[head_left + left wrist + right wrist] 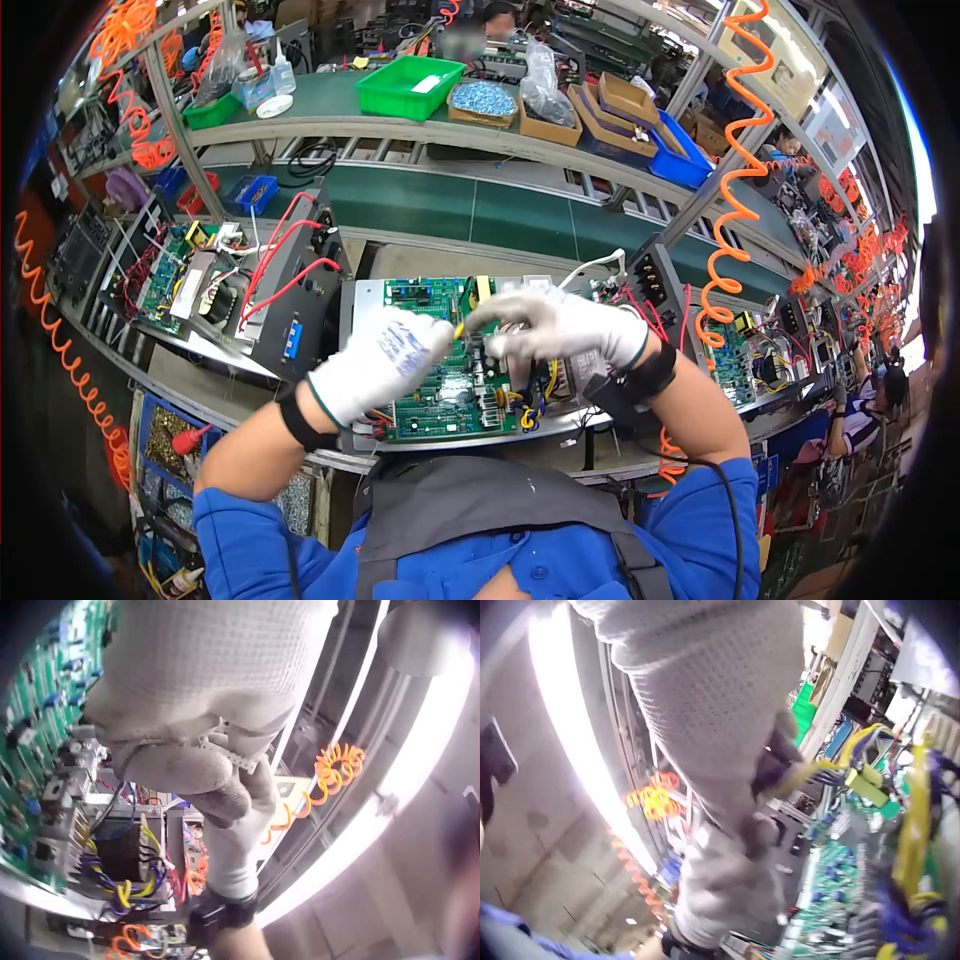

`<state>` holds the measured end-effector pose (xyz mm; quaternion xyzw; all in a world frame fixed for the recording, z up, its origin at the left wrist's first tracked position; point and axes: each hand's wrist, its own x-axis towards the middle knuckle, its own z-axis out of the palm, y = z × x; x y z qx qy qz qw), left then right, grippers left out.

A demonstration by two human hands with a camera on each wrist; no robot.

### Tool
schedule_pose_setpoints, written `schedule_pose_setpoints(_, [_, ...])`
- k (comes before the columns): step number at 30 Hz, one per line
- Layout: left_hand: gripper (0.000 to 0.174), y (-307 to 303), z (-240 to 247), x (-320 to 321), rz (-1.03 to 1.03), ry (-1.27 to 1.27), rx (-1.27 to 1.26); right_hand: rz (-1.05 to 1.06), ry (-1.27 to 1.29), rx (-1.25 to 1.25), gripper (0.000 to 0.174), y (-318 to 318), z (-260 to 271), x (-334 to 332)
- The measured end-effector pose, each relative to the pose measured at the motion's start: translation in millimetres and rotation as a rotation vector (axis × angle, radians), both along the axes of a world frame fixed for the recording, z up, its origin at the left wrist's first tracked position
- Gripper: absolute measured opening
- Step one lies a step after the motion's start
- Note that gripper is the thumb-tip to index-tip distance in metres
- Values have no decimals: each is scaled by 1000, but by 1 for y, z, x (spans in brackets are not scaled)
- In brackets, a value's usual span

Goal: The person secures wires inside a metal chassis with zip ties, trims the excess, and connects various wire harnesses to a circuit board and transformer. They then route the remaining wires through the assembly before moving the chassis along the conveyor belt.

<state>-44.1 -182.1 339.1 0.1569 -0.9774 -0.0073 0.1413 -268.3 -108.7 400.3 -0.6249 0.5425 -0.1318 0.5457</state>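
A green circuit board (pixel 450 385) lies in a metal chassis (pixel 365 300) in front of me. Both hands wear white knit gloves and meet just above the board. My left hand (pixel 385 360) has its fingers curled and pinches a small white plastic piece (pixel 234 756) between thumb and forefinger. My right hand (pixel 555 325) pinches a yellow wire (pixel 821 765) that runs to a yellow connector (pixel 866 784). A short yellow bit (pixel 459 330) shows between the two hands. A transformer (pixel 124 855) with yellow and purple leads sits at the board's near edge.
Another open unit with red wires (pixel 285 270) stands to the left, more boards (pixel 735 350) to the right. A green conveyor belt (pixel 480 215) runs behind. The shelf above carries a green bin (pixel 405 90) and cardboard boxes (pixel 625 100). Orange coiled hoses (pixel 730 180) hang at the sides.
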Motion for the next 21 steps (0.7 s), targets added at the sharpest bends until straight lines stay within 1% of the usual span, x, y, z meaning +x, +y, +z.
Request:
schedule_pose_setpoints(1, [16,-8,8,5,-4,-14,-58,192,234,-496,45,-18,-20,-13])
schedule_pose_setpoints(2, [13,-14,13,7,-11,-27,-119,264,315,-946,42,-34,-39,-10])
schedule_pose_setpoints(3, [9,-17,14,5,-111,59,-98,303,236,-893,43,-41,-42,-2])
schedule_pose_setpoints(4, [6,-16,20,3,-143,23,-167,340,160,-840,44,-46,-42,2])
schedule_pose_setpoints(5, [6,-22,19,3,-174,52,-153,246,49,-345,47,-48,-41,0])
schedule_pose_setpoints(6, [5,-26,18,3,-207,81,-140,318,-20,-554,48,-55,-50,-5])
schedule_pose_setpoints(8, [6,-20,20,-3,-187,38,-145,265,-195,-356,45,-57,-50,-12])
schedule_pose_setpoints(9, [8,-16,26,-6,-141,0,-71,253,-197,-364,45,-57,-46,-15])
schedule_pose_setpoints(10, [8,-18,26,-9,-155,-7,-73,229,-88,-233,42,-54,-42,-17])
schedule_pose_setpoints(11, [13,-19,23,-12,-180,201,19,205,19,-98,39,-50,-39,-18])
schedule_pose_setpoints(12, [18,-22,18,-16,-198,414,113,196,17,-97,39,-45,-37,-19])
schedule_pose_setpoints(13, [33,-28,6,-14,-180,464,53,107,2,-253,35,-41,-35,-21])
schedule_pose_setpoints(14, [37,-34,2,-15,-142,703,-123,27,-8,-409,31,-37,-33,-23])
schedule_pose_setpoints(15, [38,-31,-13,-15,109,795,512,-159,-72,-387,26,-28,-40,-20])
schedule_pose_setpoints(16, [42,-26,-25,-14,360,837,1151,-59,110,-750,22,-25,-45,-23])
schedule_pose_setpoints(18, [55,-21,-12,-11,265,391,1839,46,396,-897,19,-21,-47,-13])
schedule_pose_setpoints(19, [64,-18,-35,-14,140,231,2037,102,452,-1105,20,-22,-58,-13])
schedule_pose_setpoints(20, [63,-15,-70,-17,0,329,2135,176,601,-1128,29,-20,-56,-11])
schedule_pose_setpoints(21, [63,-14,-71,-16,3,343,2139,189,598,-1126,29,-21,-56,-10])
